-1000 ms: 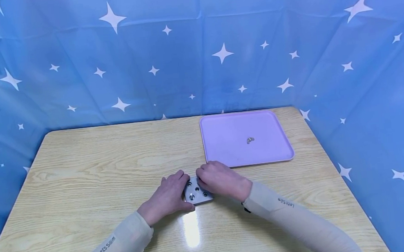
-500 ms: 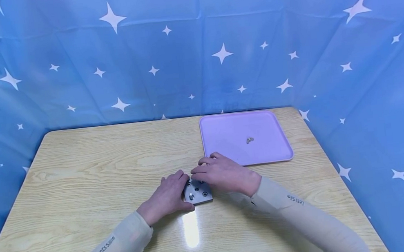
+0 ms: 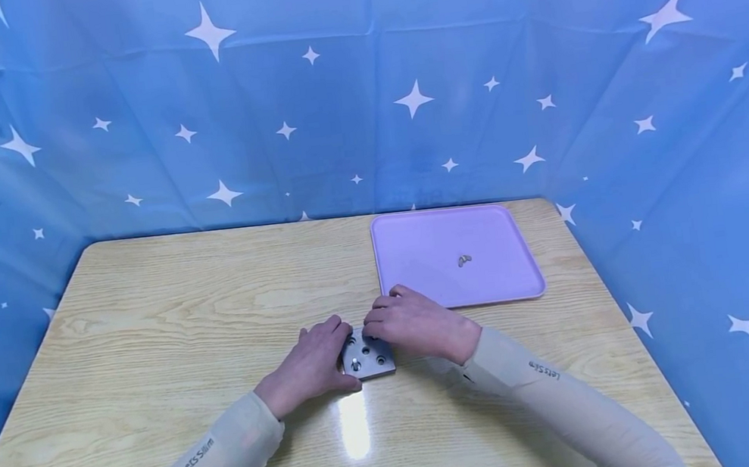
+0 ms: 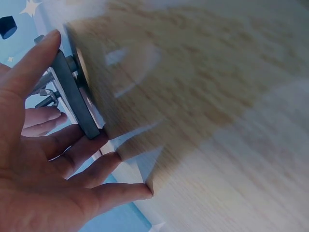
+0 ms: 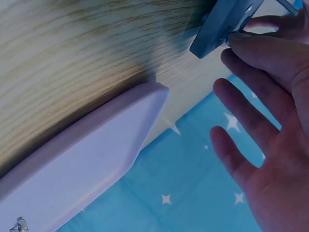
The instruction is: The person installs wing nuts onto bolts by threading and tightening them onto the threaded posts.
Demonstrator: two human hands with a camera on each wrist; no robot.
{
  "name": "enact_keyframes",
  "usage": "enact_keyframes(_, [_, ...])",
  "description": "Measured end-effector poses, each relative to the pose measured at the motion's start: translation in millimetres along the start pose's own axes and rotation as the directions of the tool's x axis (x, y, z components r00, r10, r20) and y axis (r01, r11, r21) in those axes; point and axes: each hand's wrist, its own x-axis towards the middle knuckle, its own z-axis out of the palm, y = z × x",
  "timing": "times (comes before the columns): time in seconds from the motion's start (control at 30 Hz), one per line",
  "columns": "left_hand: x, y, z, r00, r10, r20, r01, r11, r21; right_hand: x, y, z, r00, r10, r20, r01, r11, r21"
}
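Note:
A grey metal plate (image 3: 366,362) with several round holes stands slightly raised off the table. My left hand (image 3: 316,361) grips its left side, thumb at the near edge and fingers at the far edge. A threaded bolt (image 3: 356,365) rises from the near left hole. In the left wrist view, a wing nut (image 4: 49,93) sits on another bolt's thread, and a bolt head (image 4: 72,63) shows under the plate. My right hand (image 3: 422,327) is at the far right corner, thumb and index finger pinching what seems the wing nut, mostly hidden. Its other fingers are spread.
A lilac tray (image 3: 411,260) lies just behind my right hand. Inside it are small metal pieces (image 3: 464,260), winged in shape. The wooden table (image 3: 183,307) extends to a blue star-patterned curtain (image 3: 304,88) behind and at both sides.
My right hand lifted and loosened its fingers half a second ago; now its fingertips are back at the plate's far right corner. The left hand and plate hold still.

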Motion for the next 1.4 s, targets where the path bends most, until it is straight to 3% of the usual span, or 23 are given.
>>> enact_keyframes(0.43, [0.4, 0.0, 0.0, 1.0, -0.009, 0.005, 0.009, 1.0, -0.001, 5.2, -7.9, 13.8, 0.988, 0.106, -0.112, -0.109, 0.994, -0.019])
enact_keyframes(0.6, [0.0, 0.4, -0.3, 1.0, -0.004, 0.001, 0.004, 1.0, -0.003, 7.9, -14.0, 18.9, 0.976, 0.176, -0.132, -0.165, 0.982, 0.089])
enact_keyframes(0.77, [-0.3, 0.5, -0.3, 1.0, -0.004, -0.001, 0.004, 1.0, -0.009, 9.7, -18.1, 18.5, 0.957, 0.274, -0.096, -0.242, 0.936, 0.256])
enact_keyframes(0.87, [-0.4, 0.6, -0.5, 1.0, -0.005, -0.001, 0.005, 1.0, -0.009, 9.5, -17.9, 17.6, 0.951, 0.301, -0.064, -0.27, 0.916, 0.295])
enact_keyframes(1.03, [-0.7, 0.9, -1.4, 1.0, 0.001, 0.001, -0.001, 1.0, 0.004, 4.6, -9.9, 11.7, 0.969, 0.245, -0.028, -0.232, 0.945, 0.23])
enact_keyframes(1.2, [-1.0, 0.8, -1.8, 1.0, 0.002, -0.002, -0.002, 1.0, 0.008, -1.8, 0.8, 1.7, 0.996, 0.091, 0.004, -0.09, 0.979, 0.181])
enact_keyframes(1.4, [-0.1, 1.2, -2.0, 1.0, 0.001, 0.002, -0.001, 1.0, 0.007, -2.1, 3.0, -1.9, 1.0, -0.025, 0.001, 0.025, 0.992, 0.122])
